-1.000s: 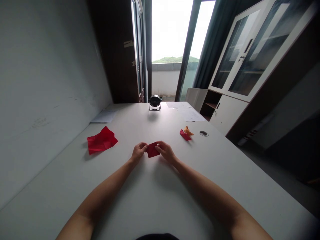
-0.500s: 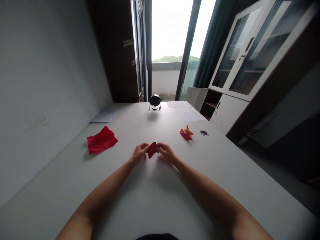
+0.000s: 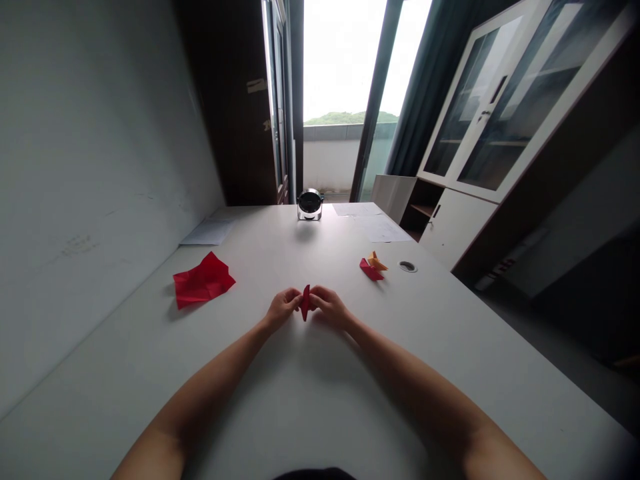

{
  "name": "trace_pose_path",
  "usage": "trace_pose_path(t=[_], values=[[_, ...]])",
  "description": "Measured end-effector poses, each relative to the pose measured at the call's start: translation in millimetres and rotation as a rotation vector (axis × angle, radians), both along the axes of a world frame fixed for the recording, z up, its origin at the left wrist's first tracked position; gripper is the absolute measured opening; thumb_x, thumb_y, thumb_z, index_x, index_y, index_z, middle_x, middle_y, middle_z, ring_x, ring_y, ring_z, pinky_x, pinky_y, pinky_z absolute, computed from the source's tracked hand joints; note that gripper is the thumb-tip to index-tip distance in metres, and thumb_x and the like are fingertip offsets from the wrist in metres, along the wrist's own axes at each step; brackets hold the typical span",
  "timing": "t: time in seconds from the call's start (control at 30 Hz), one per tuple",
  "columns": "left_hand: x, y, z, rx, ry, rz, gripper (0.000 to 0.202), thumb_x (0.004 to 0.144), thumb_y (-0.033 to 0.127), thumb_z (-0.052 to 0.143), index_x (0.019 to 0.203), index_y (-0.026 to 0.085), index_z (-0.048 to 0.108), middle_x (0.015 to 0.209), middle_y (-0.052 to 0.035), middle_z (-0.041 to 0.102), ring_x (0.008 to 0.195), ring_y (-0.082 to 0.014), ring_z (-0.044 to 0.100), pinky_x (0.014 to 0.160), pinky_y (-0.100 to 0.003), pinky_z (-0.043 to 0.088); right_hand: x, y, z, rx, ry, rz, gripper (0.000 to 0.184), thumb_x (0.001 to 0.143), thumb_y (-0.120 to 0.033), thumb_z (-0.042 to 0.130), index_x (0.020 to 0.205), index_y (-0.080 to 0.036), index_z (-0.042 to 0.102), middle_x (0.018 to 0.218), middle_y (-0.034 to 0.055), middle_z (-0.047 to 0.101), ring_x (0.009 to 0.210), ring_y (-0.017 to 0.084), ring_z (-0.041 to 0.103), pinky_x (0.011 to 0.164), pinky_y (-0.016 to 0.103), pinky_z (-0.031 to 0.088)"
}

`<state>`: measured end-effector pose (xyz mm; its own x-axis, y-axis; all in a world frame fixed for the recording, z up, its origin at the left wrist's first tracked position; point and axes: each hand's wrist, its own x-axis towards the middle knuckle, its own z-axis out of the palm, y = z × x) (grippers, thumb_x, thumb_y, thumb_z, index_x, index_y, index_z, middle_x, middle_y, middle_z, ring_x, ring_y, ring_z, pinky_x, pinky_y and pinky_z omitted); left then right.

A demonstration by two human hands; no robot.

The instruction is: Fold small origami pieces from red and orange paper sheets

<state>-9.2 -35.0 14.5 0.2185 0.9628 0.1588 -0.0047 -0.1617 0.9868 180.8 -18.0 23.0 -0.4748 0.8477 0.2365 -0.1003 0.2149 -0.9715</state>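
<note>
Between my two hands, just above the white table [image 3: 310, 387], a small folded red paper [image 3: 305, 304] stands upright, narrow and pointed at top and bottom. My left hand [image 3: 284, 308] pinches it from the left side. From the right, my right hand [image 3: 327, 307] grips it with thumb and fingers closed. The fingertips partly cover the paper's sides. Farther right lie two folded paper pieces, a red one [image 3: 371, 270] and an orange one [image 3: 379, 261], touching or nearly so. Left of my hands rests a creased red paper sheet [image 3: 204, 281].
A round black device on a metal stand [image 3: 310, 204] sits at the table's far end. White papers lie at the back left [image 3: 207, 232] and back right [image 3: 385, 229]. A round cable hole [image 3: 408, 267] is near the right edge. A wall [image 3: 100, 200] borders the left side.
My hands have drawn slightly closer together. The folded red paper between them has gone from a wider, slanted shape to a narrow upright one. The other papers lie where they were.
</note>
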Motion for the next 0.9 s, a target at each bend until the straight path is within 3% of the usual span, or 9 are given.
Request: trace_pose_path(t=[0.3,0.47,0.7,0.9], values=[[-1,0,-1.7,0.042,0.035,0.037,0.036,0.083,0.049,0.066,0.086,0.014,0.065,0.073,-0.005,0.068,0.065,-0.0151,0.063,0.06,-0.026,0.048,2,-3,5.3,-0.028,0.012,0.073,0.037,0.085,-0.051,0.064,0.1,-0.017,0.063,0.083,0.0072,0.072,0.073,0.018,0.068,0.071,0.034,0.055],[0,0,-4.4,0.053,0.054,0.07,0.037,0.083,0.049,0.066,0.097,0.014,0.067,0.073,-0.0041,0.068,0.062,-0.0142,0.062,0.059,-0.025,0.048,1,-2,2.6,-0.019,0.021,0.083,0.038,0.084,-0.051,0.066,0.103,-0.018,0.062,0.082,0.0061,0.072,0.074,0.019,0.068,0.07,0.034,0.055],[0,-6,1.0,0.12,0.209,0.058,0.028,0.09,0.043,0.056,0.096,0.019,0.069,0.076,-0.0034,0.071,0.063,-0.0149,0.064,0.063,-0.026,0.049,2,-2,2.6,-0.021,0.022,0.086,0.036,0.085,-0.048,0.065,0.105,-0.018,0.064,0.088,0.0065,0.072,0.077,0.018,0.067,0.072,0.033,0.054],[2,-10,3.8,0.141,0.224,0.108,0.024,0.091,0.041,0.054,0.096,0.021,0.067,0.074,-0.0019,0.071,0.06,-0.0153,0.065,0.062,-0.026,0.049,4,-4,7.7,-0.088,0.022,0.081,0.038,0.085,-0.049,0.064,0.106,-0.018,0.066,0.089,0.0053,0.071,0.077,0.018,0.066,0.071,0.03,0.053]])
